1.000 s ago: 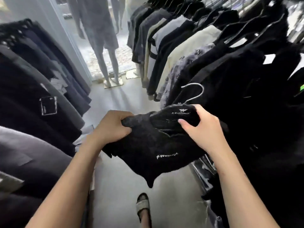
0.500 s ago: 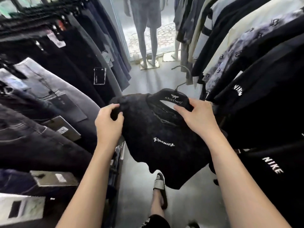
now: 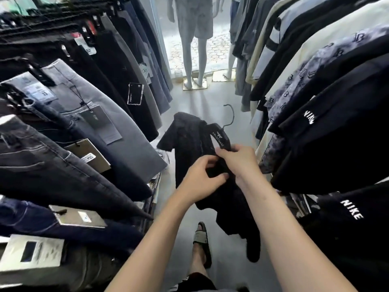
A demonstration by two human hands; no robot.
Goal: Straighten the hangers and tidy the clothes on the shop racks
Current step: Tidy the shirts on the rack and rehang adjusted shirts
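Both hands have come together at the middle of the garment since the earlier frame, when they held it spread by its shoulders. Now the left hand (image 3: 202,178) pinches a fold of the black shirt (image 3: 195,144) between thumb and fingers, and the right hand (image 3: 240,159), just beside it and touching the same cloth, is closed on the fabric right under the black hanger (image 3: 221,134). That hanger sits just above the right hand, its wire hook (image 3: 230,114) pointing up and away, free of any rail. Most of the shirt hangs below and ahead of the hands, over bare grey floor (image 3: 210,106). Left of the left hand, a rack of jeans and trousers (image 3: 84,123) juts close. Right of the right hand, hanging shirts (image 3: 336,102) crowd near. Between them runs a narrow open aisle toward mannequin legs (image 3: 193,60) far ahead.
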